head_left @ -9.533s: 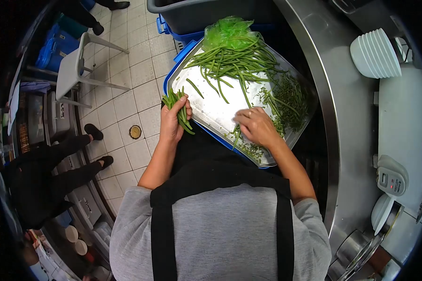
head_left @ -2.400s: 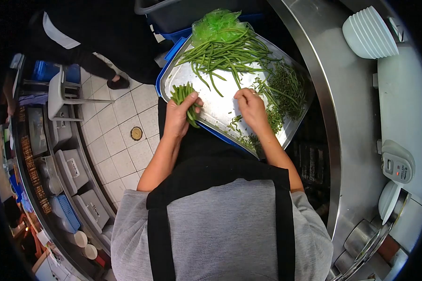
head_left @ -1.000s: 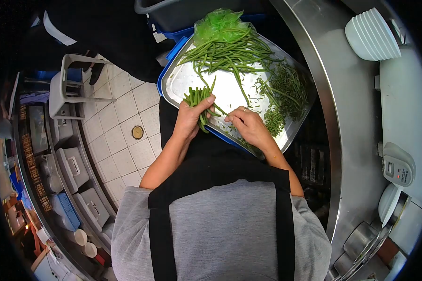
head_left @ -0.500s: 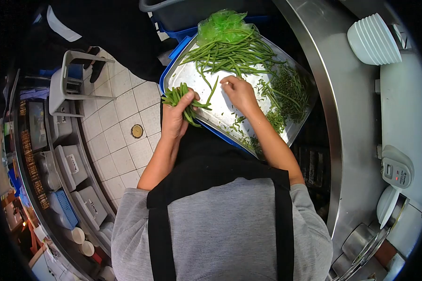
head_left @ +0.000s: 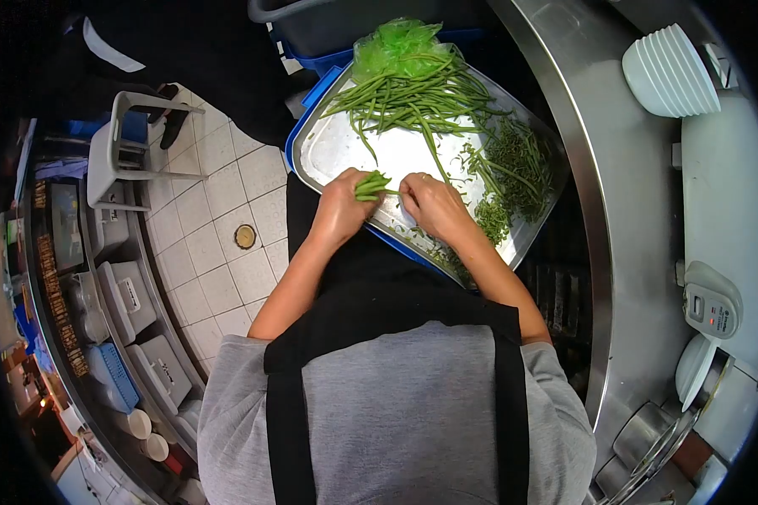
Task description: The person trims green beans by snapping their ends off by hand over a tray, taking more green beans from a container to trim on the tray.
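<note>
Fingers of the left hand (head_left: 343,207) clamp a bundle of slender green beans (head_left: 370,186); the right hand's (head_left: 435,207) pinch one bean's end, over the silvery metal tray's (head_left: 318,157) near edge.

A metal tray (head_left: 330,153) carries green beans (head_left: 421,105), a green plastic bag (head_left: 400,52) at one end, and what look like bean scraps (head_left: 520,153).

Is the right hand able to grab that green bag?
Probably yes: only low-lying green beans and bare tray seem to separate the right hand from the green bag; nothing tall blocks it.
</note>
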A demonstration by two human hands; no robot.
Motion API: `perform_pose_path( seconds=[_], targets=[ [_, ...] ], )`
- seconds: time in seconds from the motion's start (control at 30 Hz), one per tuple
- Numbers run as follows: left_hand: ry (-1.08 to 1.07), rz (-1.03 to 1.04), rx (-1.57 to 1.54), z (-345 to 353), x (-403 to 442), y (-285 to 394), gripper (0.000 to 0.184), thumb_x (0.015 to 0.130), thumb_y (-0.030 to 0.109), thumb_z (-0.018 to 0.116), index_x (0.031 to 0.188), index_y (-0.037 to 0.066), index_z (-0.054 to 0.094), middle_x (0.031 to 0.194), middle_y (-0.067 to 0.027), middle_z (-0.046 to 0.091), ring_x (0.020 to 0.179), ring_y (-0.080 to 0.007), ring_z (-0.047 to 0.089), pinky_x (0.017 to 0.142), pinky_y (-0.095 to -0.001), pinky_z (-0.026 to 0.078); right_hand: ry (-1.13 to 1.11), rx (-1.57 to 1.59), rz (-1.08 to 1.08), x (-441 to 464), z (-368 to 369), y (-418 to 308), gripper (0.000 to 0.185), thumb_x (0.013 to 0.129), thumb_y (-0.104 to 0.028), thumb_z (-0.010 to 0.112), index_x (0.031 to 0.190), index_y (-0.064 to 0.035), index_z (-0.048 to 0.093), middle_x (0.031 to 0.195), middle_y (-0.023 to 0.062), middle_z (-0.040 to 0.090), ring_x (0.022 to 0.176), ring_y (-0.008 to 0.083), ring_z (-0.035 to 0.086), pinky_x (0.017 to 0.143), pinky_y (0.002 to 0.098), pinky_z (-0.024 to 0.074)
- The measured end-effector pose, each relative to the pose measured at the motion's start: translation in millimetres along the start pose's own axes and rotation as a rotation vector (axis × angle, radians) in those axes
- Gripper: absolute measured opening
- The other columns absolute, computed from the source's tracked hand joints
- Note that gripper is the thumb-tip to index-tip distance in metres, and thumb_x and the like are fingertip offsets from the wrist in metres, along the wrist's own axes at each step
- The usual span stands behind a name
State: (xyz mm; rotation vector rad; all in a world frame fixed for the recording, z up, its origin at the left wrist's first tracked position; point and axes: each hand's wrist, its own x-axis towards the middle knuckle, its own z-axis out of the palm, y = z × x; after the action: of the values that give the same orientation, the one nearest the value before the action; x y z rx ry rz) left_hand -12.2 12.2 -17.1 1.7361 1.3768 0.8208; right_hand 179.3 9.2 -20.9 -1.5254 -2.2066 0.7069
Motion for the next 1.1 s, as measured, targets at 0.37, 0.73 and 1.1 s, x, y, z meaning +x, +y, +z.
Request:
perform_pose_path(
  seconds=[0.37, 0.73, 1.1],
  targets=[
    [-0.187, -0.048, 0.011, 5.9, -1.3, 17.2, 0.015, 0.077, 0.011, 0.07, 0.086, 0.001, 0.066, 0.077, -0.0154, 0.061, 0.071, -0.03, 0.062, 0.066, -0.0375, 0.048, 0.223, 0.004, -0.147, -17.5, -30.4, -13.6, 0.009, 0.082, -0.001, 0.058, 0.091, -0.001, 0.062, 0.08, 0.0129, 0.063, 0.067, 0.0281, 0.061, 0.062, 0.0348, 0.0491],
    [-0.115, -0.478, -1.252, 0.9, 0.5, 13.7, 0.022, 0.085, 0.011, 0.066, 0.101, -0.003, 0.059, 0.071, -0.0066, 0.059, 0.064, -0.0143, 0.058, 0.059, -0.0256, 0.048, 0.036, 0.565, 0.171, -20.3, -15.6, 5.2, 0.017, 0.092, -0.008, 0.053, 0.101, -0.0041, 0.067, 0.073, 0.0001, 0.057, 0.064, 0.0082, 0.054, 0.06, 0.0223, 0.0456],
    [-0.035, -0.412, -1.414, -1.3, -1.2, 6.5, 0.025, 0.085, 0.012, 0.065, 0.105, 0.0, 0.055, 0.081, -0.0089, 0.059, 0.071, -0.0168, 0.06, 0.064, -0.0264, 0.05, -0.202, 1.15, 0.345, -15.9, -1.5, -5.2, 0.017, 0.093, -0.014, 0.053, 0.089, -0.0005, 0.063, 0.068, -0.0012, 0.054, 0.057, 0.0072, 0.047, 0.055, 0.022, 0.0399]
  ],
)
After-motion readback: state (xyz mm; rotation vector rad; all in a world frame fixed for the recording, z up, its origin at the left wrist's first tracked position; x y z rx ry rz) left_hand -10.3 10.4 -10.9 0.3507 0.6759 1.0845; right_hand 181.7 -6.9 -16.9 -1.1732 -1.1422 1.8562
